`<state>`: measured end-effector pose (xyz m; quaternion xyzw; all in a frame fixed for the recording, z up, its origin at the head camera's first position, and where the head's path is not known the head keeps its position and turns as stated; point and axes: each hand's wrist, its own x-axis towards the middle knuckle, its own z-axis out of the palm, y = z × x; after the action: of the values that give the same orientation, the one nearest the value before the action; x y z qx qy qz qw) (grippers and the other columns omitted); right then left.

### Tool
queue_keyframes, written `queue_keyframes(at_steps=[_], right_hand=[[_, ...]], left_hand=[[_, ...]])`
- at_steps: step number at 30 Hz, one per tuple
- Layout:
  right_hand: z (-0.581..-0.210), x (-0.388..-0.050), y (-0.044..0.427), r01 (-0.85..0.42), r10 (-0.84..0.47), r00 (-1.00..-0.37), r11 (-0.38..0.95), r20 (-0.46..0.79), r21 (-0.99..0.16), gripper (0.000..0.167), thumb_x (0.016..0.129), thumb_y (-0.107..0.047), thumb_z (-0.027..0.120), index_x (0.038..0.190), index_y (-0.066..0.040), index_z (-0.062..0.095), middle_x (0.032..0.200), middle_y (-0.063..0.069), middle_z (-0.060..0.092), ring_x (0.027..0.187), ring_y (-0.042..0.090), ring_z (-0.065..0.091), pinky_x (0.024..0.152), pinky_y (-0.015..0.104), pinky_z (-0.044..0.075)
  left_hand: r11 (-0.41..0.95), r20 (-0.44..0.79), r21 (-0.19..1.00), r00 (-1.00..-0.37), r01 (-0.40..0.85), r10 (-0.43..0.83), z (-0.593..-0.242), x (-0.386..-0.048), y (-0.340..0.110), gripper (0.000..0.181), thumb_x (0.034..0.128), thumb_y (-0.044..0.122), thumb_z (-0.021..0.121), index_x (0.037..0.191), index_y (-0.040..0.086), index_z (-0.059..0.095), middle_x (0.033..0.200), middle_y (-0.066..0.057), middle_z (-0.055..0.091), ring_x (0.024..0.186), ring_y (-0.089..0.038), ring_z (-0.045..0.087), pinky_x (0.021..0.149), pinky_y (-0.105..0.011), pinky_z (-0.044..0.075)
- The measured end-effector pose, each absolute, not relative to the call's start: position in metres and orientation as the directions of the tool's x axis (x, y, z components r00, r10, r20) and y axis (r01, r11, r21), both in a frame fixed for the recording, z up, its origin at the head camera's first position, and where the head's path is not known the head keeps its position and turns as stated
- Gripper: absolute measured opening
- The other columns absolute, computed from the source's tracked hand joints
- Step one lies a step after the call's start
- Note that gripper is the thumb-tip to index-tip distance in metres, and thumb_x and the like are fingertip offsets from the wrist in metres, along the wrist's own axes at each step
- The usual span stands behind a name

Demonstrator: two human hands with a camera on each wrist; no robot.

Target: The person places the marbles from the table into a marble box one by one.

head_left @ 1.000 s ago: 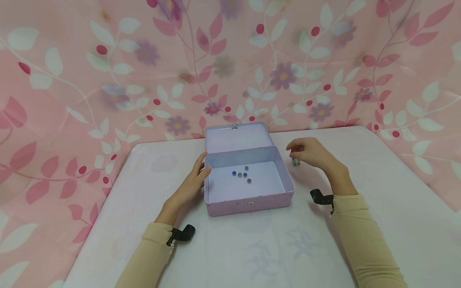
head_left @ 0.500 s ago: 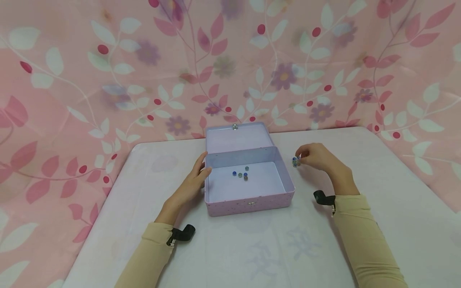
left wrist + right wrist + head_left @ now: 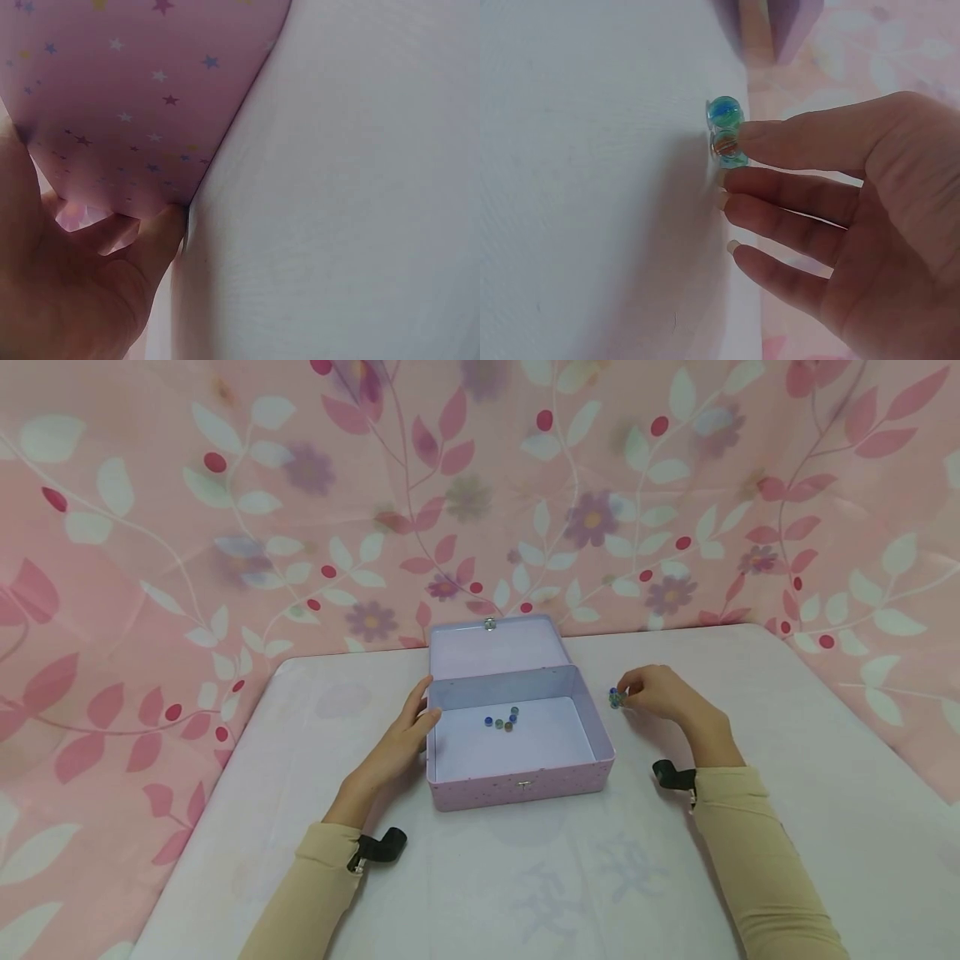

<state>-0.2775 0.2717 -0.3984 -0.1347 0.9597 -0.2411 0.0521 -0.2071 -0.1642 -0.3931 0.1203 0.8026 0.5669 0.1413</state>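
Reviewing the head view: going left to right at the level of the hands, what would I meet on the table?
Left hand → open lilac box with five marbles inside → small marble cluster outside the box → right hand.

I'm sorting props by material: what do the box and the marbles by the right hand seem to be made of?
Box: probably painted tin with a satin finish; its thin walls and shiny, metal-looking front clasp suggest it, though coated card is possible.
Marbles: likely glass, clear and glossy, since coloured swirls show inside; clear plastic could look alike.
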Motion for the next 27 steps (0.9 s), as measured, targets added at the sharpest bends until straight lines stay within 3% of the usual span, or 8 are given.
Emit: queue_keyframes(at_steps=[9, 16, 27], right_hand=[[-0.405, -0.2788, 0.2689, -0.262, -0.298, -0.954, 0.855, -0.012, -0.448, 0.018, 0.082, -0.002, 0.06, 0.092, -0.005, 0.075, 0.09, 0.011, 0.071, 0.085, 0.025, 0.058, 0.077, 0.036, 0.047], [-0.4037, -0.278, 0.2643, -0.253, -0.296, -0.954, 0.869, -0.037, -0.426, 0.015, 0.082, -0.003, 0.061, 0.091, -0.004, 0.074, 0.092, 0.012, 0.071, 0.086, 0.027, 0.059, 0.081, 0.043, 0.05], [-0.406, -0.2813, 0.2648, -0.252, -0.29, -0.957, 0.879, -0.034, -0.405, 0.017, 0.08, -0.002, 0.059, 0.09, -0.005, 0.073, 0.089, 0.011, 0.068, 0.082, 0.025, 0.057, 0.073, 0.035, 0.047]], left_hand=[[0.327, -0.09, 0.944, -0.931, 0.032, 0.353, -0.3938, -0.208, -0.1641, 0.064, 0.1073, 0.034, 0.04, 0.16, 0.032, 0.004, 0.165, -0.021, 0.009, 0.153, -0.038, 0.018, 0.115, -0.063, 0.031], [0.338, -0.091, 0.941, -0.933, 0.035, 0.348, -0.3932, -0.2076, -0.1637, 0.065, 0.1072, 0.034, 0.041, 0.16, 0.032, 0.004, 0.165, -0.021, 0.009, 0.152, -0.04, 0.019, 0.114, -0.063, 0.031], [0.338, -0.088, 0.94, -0.933, 0.039, 0.35, -0.3933, -0.2076, -0.164, 0.065, 0.107, 0.034, 0.041, 0.16, 0.032, 0.004, 0.166, -0.021, 0.009, 0.153, -0.039, 0.018, 0.115, -0.063, 0.03]])
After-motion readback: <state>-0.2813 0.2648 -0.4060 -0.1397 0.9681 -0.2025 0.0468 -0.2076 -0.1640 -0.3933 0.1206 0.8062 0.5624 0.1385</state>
